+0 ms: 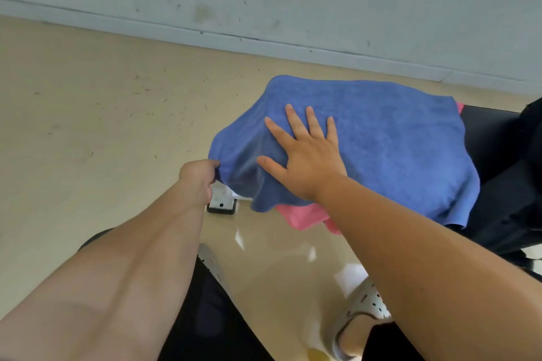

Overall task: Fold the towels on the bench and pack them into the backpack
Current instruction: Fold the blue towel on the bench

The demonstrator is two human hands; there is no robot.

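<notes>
Blue towel covers pink towel, beside black backpack.

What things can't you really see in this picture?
Head view, the only one:
- The bench: almost all covered by the blue towel.
- The pink towel: only edges peek out under the blue one.
- The left hand's fingertips: tucked behind the blue towel's corner.
- The backpack: I can't pick one out; something dark is cut off at the right edge.
</notes>
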